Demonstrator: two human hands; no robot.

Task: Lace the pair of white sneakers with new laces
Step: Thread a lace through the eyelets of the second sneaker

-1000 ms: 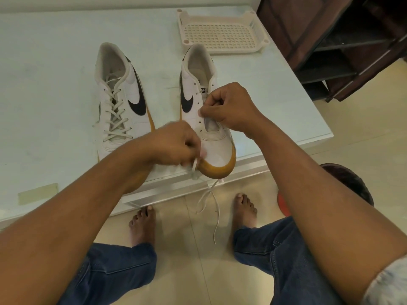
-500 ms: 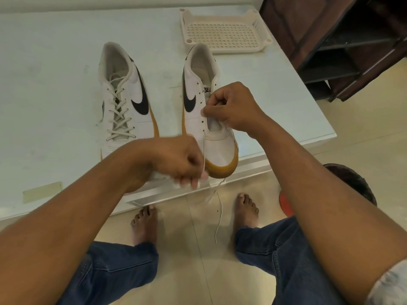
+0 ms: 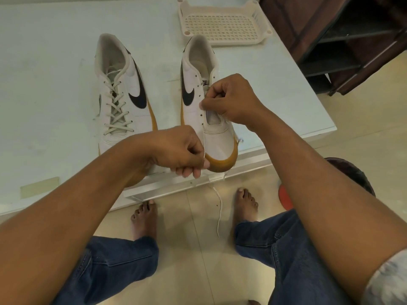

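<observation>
On table (image 3: 55, 62), sneaker (image 3: 217, 144) toe toward person (image 3: 123, 260)

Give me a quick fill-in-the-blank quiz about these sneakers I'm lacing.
The left-side sneaker is already ___.
The left hand pinches the lace beside the other sneaker's ___.
The lace's free end dangles toward the ___.
The perforated tray holds ___.
Missing words: laced, toe, floor, nothing.

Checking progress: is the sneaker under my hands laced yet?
Barely: the sneaker shows empty eyelets; one lace runs to the left hand.
</observation>
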